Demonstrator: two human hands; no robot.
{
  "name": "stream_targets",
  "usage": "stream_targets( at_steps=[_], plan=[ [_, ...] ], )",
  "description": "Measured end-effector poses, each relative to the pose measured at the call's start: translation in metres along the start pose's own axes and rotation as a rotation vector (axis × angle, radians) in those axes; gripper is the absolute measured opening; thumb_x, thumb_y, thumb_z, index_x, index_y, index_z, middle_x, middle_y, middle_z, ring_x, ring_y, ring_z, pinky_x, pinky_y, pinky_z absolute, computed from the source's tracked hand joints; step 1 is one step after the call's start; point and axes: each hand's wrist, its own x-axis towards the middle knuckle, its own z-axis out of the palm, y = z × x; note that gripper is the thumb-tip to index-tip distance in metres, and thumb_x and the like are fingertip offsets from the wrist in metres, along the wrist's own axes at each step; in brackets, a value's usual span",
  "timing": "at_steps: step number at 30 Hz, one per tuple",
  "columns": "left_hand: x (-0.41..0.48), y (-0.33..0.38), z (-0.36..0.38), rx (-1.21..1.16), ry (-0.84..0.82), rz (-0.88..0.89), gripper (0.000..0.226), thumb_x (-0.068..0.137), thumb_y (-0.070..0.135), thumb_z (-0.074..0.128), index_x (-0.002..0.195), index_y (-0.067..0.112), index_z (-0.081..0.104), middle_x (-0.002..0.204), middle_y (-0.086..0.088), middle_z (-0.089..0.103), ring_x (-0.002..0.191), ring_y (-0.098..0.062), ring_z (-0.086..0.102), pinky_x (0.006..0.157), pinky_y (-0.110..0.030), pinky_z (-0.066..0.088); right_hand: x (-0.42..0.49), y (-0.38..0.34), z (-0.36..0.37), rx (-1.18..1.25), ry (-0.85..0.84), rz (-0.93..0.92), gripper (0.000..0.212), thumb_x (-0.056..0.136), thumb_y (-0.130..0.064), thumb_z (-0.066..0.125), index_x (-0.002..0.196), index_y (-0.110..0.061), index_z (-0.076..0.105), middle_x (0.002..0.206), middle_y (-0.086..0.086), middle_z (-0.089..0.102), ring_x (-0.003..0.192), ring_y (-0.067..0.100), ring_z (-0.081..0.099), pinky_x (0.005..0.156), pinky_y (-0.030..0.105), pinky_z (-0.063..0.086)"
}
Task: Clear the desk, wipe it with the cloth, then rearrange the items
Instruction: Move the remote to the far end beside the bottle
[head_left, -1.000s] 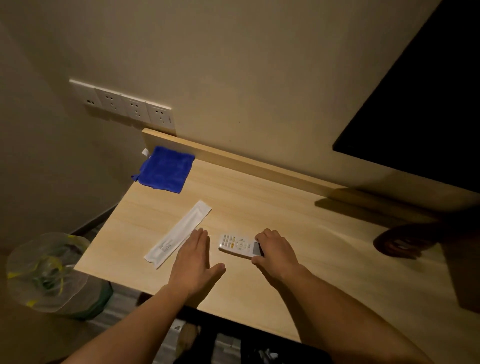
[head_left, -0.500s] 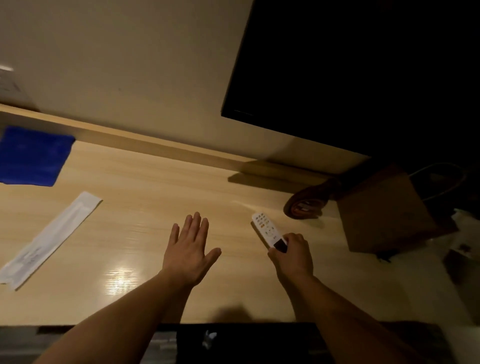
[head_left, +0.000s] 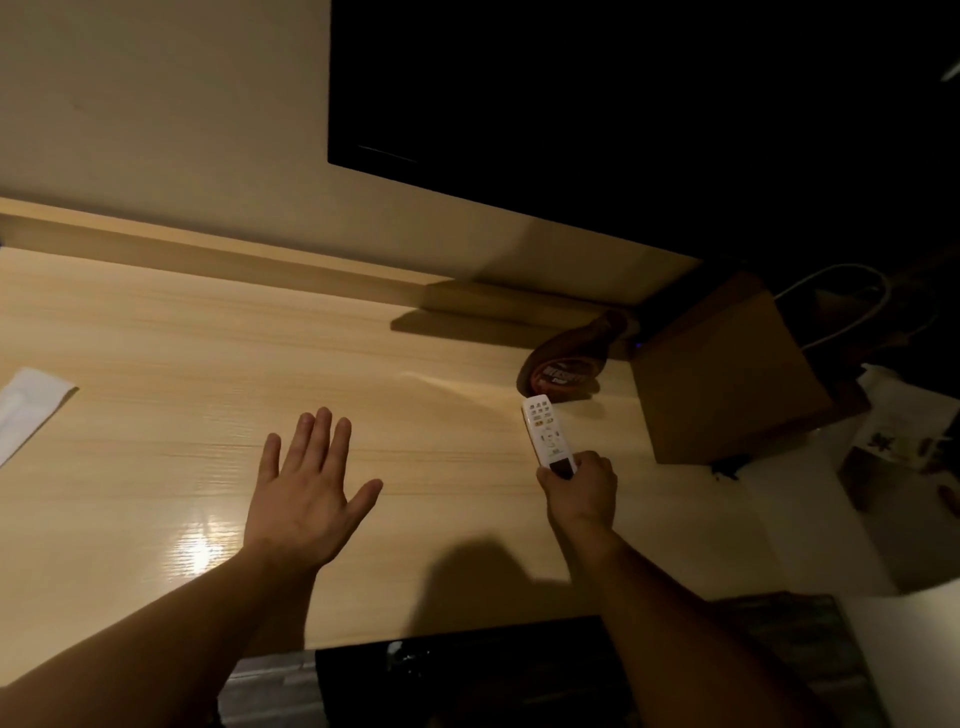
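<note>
A white paper sleeve (head_left: 28, 410) lies at the far left edge of a pale wooden desk (head_left: 208, 338), well apart from both hands. Right of it, the person's left hand (head_left: 306, 493) is spread open and flat, palm down, fingers slightly fanned, over bare desktop; it holds nothing, and whether the palm touches the wood cannot be told. A bright glare sits on the wood just beside its wrist. Farther right, the right hand (head_left: 579, 491) is closed around the dark lower end of a white remote control (head_left: 545, 431), whose buttoned face points away from the person toward the back of the desk. The button markings are too small to read. Just beyond the remote's tip a brown squeeze bottle (head_left: 569, 364) lies on its side, its label appearing to read "HERSHEY'S". To the right of bottle and remote stands a brown paper bag (head_left: 722, 384) with pale cord handles. A black screen (head_left: 571, 104) hangs on the wall above.
</note>
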Motion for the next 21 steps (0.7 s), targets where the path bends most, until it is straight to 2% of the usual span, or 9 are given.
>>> stream_targets(
  at_steps=[7,11,14,18,21],
  plan=[
    [0.000,0.002,0.002,0.001,0.005,0.002,0.092,0.098,0.081,0.005,0.168,0.023,-0.006,0.175,-0.003,-0.016,0.161,-0.021,-0.021,0.130,-0.051,-0.008,-0.001,0.001,0.000,-0.015,0.006,0.012,0.055,0.080,-0.041,0.085,0.118,-0.009,0.063,0.123,0.012,0.061,0.118,0.034,0.059,0.088,0.048,0.061],
    [0.000,0.003,0.004,0.007,0.003,0.005,0.092,0.098,0.080,0.007,0.168,0.022,-0.005,0.176,-0.003,-0.014,0.161,-0.020,-0.021,0.130,-0.052,-0.008,-0.007,0.003,-0.002,-0.093,-0.008,-0.007,0.061,0.081,-0.053,0.080,0.120,-0.011,0.059,0.121,0.010,0.060,0.115,0.032,0.061,0.088,0.047,0.060],
    [0.002,0.005,0.005,-0.007,-0.030,0.006,0.092,0.098,0.081,0.005,0.168,0.023,-0.008,0.175,-0.003,-0.018,0.160,-0.020,-0.023,0.130,-0.052,-0.010,-0.013,0.000,-0.008,-0.181,0.017,-0.022,0.069,0.079,-0.062,0.076,0.124,-0.013,0.057,0.123,0.010,0.059,0.116,0.031,0.058,0.093,0.047,0.054],
    [0.003,0.012,-0.005,-0.073,-0.078,0.035,0.089,0.099,0.079,0.004,0.166,0.024,-0.016,0.173,-0.002,-0.026,0.157,-0.019,-0.030,0.129,-0.049,-0.015,-0.026,-0.019,-0.014,-0.256,0.089,-0.190,0.070,0.083,-0.061,0.073,0.133,-0.016,0.056,0.129,0.008,0.056,0.119,0.028,0.052,0.096,0.045,0.045],
    [-0.009,0.001,-0.019,-0.119,-0.038,0.019,0.086,0.102,0.077,0.007,0.167,0.024,-0.014,0.173,0.001,-0.025,0.158,-0.017,-0.028,0.129,-0.048,-0.015,-0.038,-0.053,-0.009,-0.214,-0.021,-0.352,0.069,0.087,-0.058,0.071,0.142,-0.020,0.053,0.141,0.005,0.051,0.130,0.026,0.045,0.105,0.046,0.039]
  ],
)
